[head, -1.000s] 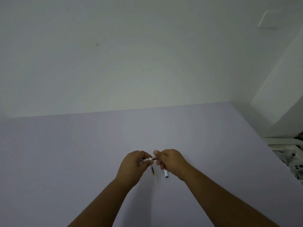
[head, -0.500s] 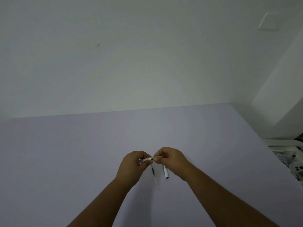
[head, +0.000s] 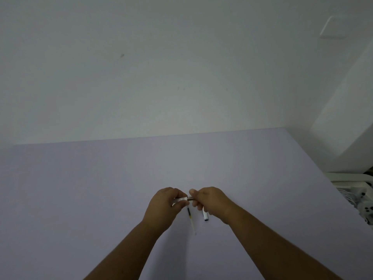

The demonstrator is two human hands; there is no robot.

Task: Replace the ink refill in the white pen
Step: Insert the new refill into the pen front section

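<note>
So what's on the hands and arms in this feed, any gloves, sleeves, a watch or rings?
Nothing worn that shows. The left hand and right hand are bare, with no gloves, and I see no rings, though the dim light could hide a thin one. Both forearms are bare from the wrists down to the bottom edge of the picture: no sleeves, watch, bands, cables or markings in view.
</note>
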